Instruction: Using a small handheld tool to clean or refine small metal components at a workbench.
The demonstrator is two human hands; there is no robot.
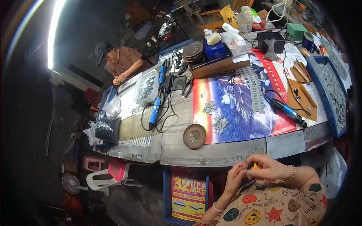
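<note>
My left hand (235, 176) and my right hand (268, 168) meet just off the table's near edge, above my lap. The right hand's fingers are closed around a small yellow-orange thing (255, 166), whose kind I cannot make out. My left fingers are pinched against its end; whatever they hold is hidden. Past the hands, a brown round dish (187, 140) holds tiny metal bits. Small grey flat pieces (220, 123) lie loose on a colourful poster (241, 130), with more grey pieces (257, 94) in long rows behind. A blue-and-black electric screwdriver (287, 111) lies to the right.
A blue bin (331, 107) of grey parts stands at the right. A brown box (218, 67) sits at the back, near a clear tub (147, 86) and two blue corded tools (154, 113). Across the table at left, another person (126, 62) works. A white chair (100, 180) stands below.
</note>
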